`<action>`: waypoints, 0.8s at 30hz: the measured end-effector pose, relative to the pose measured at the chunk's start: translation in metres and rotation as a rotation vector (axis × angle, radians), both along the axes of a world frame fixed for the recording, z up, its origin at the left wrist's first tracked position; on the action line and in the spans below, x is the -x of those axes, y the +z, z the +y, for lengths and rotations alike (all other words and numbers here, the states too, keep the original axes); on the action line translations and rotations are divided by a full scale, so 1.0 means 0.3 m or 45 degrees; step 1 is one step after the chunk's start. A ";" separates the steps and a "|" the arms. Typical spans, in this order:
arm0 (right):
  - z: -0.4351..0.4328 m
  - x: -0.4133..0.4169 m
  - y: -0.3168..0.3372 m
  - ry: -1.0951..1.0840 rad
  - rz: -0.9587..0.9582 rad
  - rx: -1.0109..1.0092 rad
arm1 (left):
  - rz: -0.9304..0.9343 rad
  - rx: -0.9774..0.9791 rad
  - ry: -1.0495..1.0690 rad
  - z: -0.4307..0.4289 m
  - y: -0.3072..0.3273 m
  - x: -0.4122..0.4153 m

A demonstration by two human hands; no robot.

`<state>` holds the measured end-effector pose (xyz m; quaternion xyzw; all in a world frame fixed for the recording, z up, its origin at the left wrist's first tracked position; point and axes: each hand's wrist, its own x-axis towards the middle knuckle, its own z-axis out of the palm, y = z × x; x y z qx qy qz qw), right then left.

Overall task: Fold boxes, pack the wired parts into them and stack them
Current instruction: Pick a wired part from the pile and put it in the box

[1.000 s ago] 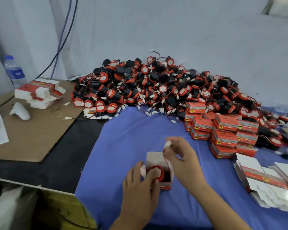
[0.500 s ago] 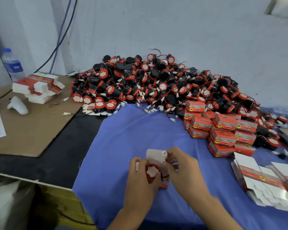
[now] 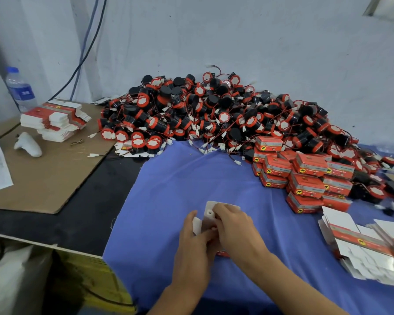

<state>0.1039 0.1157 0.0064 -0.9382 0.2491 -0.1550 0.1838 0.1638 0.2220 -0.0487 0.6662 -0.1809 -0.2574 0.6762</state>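
A small red and white box stands on the blue cloth with its white top flap up. My left hand grips its left side. My right hand curls over the opening and presses inside it; the wired part is hidden under my fingers, apart from a white plug by the flap. A big heap of black and red wired parts lies behind. Closed red boxes are stacked at the right. Flat unfolded boxes lie at the near right.
On the left lies a brown cardboard sheet with a second stack of flat boxes and a white object. A water bottle stands by the wall. Cables hang down the wall. An open carton sits below the table edge.
The red and white top of the part was visible in the open box; now my right hand has come down over the opening and covers it. The plug it held has moved down by the flap.
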 end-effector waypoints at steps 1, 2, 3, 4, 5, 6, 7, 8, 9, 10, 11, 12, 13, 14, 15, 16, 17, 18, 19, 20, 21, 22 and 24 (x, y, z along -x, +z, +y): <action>0.005 0.000 -0.010 -0.015 0.028 -0.018 | 0.073 0.073 -0.022 -0.003 0.000 0.006; 0.011 -0.002 -0.020 -0.006 0.057 0.024 | 0.058 0.120 -0.055 -0.004 -0.010 0.008; 0.018 -0.004 -0.026 0.005 0.117 0.121 | 0.033 0.166 -0.082 -0.004 -0.018 0.009; 0.026 -0.003 -0.030 0.015 0.158 0.185 | -0.052 0.137 -0.119 0.002 -0.022 0.012; 0.028 -0.003 -0.031 0.030 0.188 0.222 | -0.166 0.100 -0.129 0.009 -0.035 0.012; 0.027 -0.003 -0.030 0.051 0.218 0.236 | -0.383 0.021 -0.140 0.020 -0.047 0.015; 0.024 -0.003 -0.028 0.073 0.246 0.238 | -0.545 -0.039 -0.147 0.026 -0.053 0.020; 0.018 -0.001 -0.023 0.101 0.276 0.244 | -0.728 -0.108 -0.110 0.034 -0.065 0.019; 0.008 0.002 -0.019 0.139 0.298 0.234 | -0.795 -0.126 -0.105 0.036 -0.074 0.017; -0.003 0.006 -0.016 0.193 0.307 0.216 | -0.839 -0.126 -0.119 0.034 -0.077 0.016; -0.014 0.010 -0.011 0.257 0.335 0.195 | -0.852 -0.130 -0.125 0.035 -0.074 0.016; -0.023 0.012 -0.006 0.321 0.372 0.181 | -0.880 -0.138 -0.124 0.036 -0.062 0.021; -0.028 0.013 0.001 0.374 0.404 0.153 | -0.926 -0.153 -0.117 0.037 -0.065 0.021; -0.032 0.013 0.007 0.415 0.409 0.122 | -0.983 -0.157 -0.083 0.036 -0.069 0.016; -0.036 0.013 0.012 0.441 0.398 0.091 | -1.069 -0.168 -0.025 0.036 -0.072 0.012; -0.042 0.014 0.013 0.458 0.375 0.067 | -1.149 -0.201 0.005 0.038 -0.074 0.011; -0.046 0.015 0.015 0.464 0.360 0.044 | -1.220 -0.222 0.030 0.039 -0.068 0.008; -0.052 0.017 0.016 0.471 0.347 0.013 | -1.275 -0.232 0.050 0.038 -0.055 0.004; -0.058 0.019 0.019 0.476 0.354 -0.027 | -1.329 -0.248 0.067 0.037 -0.040 -0.001; -0.066 0.022 0.021 0.479 0.372 -0.056 | -1.392 -0.257 0.076 0.036 -0.025 -0.006; -0.074 0.024 0.022 0.485 0.387 -0.075 | -1.445 -0.282 0.069 0.036 -0.012 -0.010; -0.081 0.027 0.019 0.498 0.366 -0.093 | -1.496 -0.317 0.052 0.038 0.004 -0.010; -0.086 0.038 0.008 0.512 0.229 -0.140 | -1.535 -0.409 -0.007 0.042 0.026 -0.007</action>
